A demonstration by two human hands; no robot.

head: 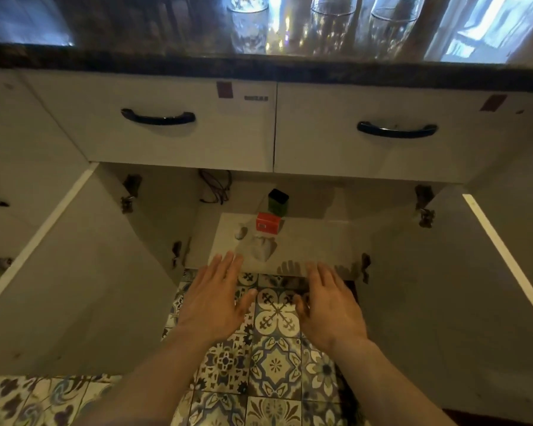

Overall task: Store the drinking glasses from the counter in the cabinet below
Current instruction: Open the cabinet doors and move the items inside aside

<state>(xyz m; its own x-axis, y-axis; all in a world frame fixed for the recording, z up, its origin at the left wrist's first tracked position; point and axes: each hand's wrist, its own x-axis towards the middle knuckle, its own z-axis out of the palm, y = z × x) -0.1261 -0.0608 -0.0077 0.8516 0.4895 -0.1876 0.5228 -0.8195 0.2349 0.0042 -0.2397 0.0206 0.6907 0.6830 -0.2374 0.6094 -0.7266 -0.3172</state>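
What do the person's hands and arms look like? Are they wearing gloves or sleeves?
No gloves and no sleeves that can be seen. The left hand and the right hand are bare, and both forearms are uncovered right down to the picture's bottom edge. No rings, watch or bracelets show on the fingers or wrists.

Dark stone counter (166, 61) carries three drinking glasses (331, 24), well beyond the fingertips. Cabinet shelf (314, 241), just past fingertips, holds red box (268, 222), green box (278, 202).
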